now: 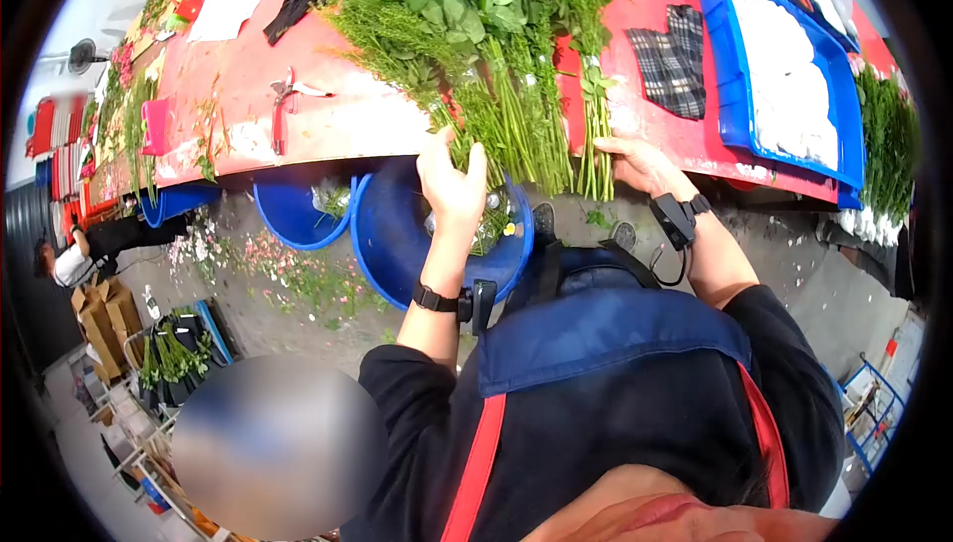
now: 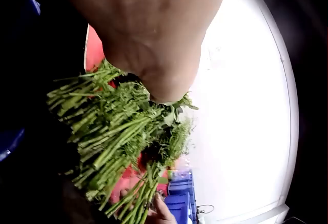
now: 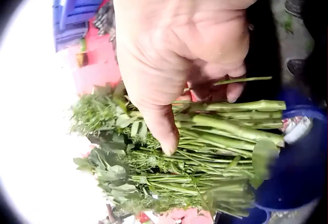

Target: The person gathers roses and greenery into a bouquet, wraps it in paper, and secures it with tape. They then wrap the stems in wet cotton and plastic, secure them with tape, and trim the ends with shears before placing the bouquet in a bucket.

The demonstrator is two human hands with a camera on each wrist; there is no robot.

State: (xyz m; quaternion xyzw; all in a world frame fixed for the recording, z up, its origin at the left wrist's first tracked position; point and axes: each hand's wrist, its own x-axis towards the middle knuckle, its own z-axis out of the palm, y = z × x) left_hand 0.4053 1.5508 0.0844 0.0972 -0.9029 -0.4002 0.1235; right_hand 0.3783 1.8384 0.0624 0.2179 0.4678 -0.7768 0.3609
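Observation:
A wide pile of leafy green stems point(image 1: 506, 95) lies on the red table, cut ends over the front edge. My left hand point(image 1: 452, 185) is at the pile's left edge, fingertips among the greens and thumb pointing up beside the stems. In the left wrist view that hand hides its own fingers. On the right, my right hand point(image 1: 645, 163) grips a narrower bunch of green stems point(image 1: 596, 135) near its cut ends. The right wrist view shows its thumb point(image 3: 163, 131) laid over the stems, with the other fingers curled around the side.
Blue buckets point(image 1: 362, 244) stand below the table edge. Red-handled pruning shears point(image 1: 281, 110) lie to the left, a checked cloth point(image 1: 675, 66) and a blue crate point(image 1: 730, 95) to the right. Cuttings litter the floor. Another person point(image 1: 84, 254) is at far left.

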